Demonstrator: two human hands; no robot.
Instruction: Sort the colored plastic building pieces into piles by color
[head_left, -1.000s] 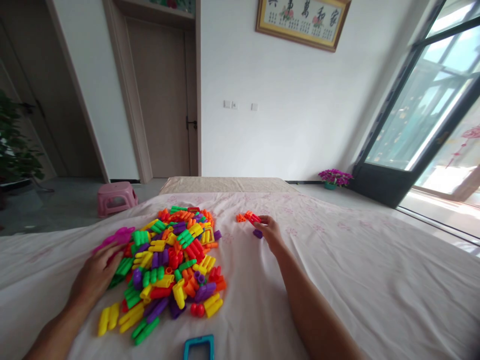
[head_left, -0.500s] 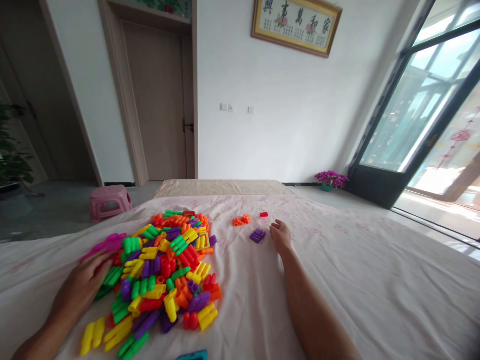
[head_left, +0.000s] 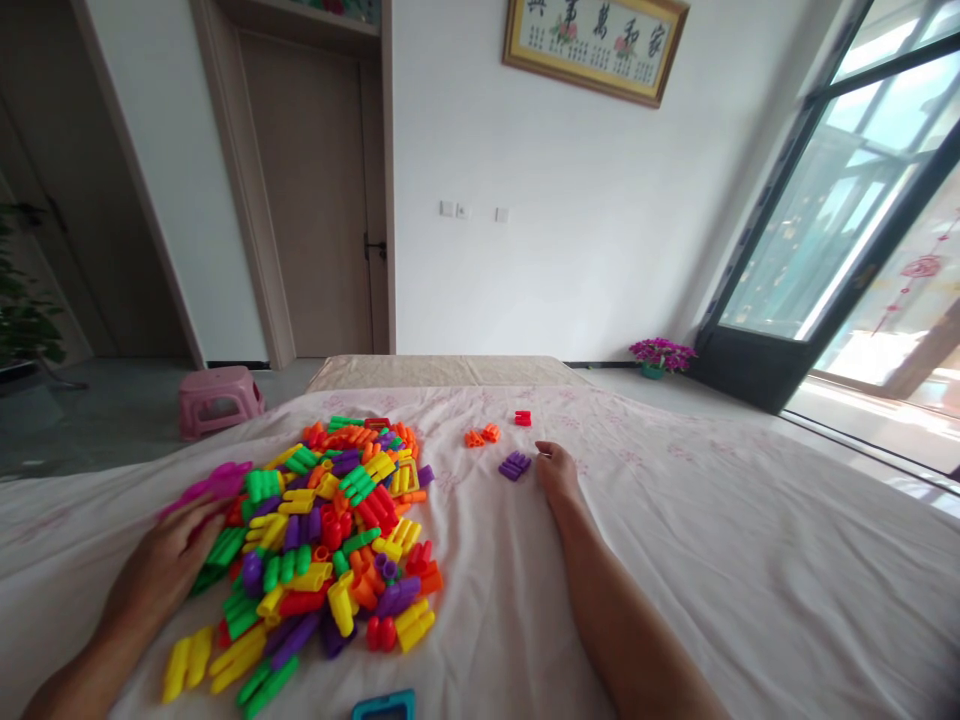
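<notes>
Red piece (head_left: 523,418), in right hand (head_left: 558,472) a second ago, now lies on cloth (head_left: 750,570) beyond it. Right hand loosely open, fingers half curled, just beside purple pieces (head_left: 514,465); orange pieces (head_left: 482,435) farther left. Left hand (head_left: 161,560) at left edge of multicoloured pile (head_left: 322,540), beside magenta piece (head_left: 219,481); cannot tell whether gripping. Blue frame (head_left: 384,699) near bottom of view.
</notes>
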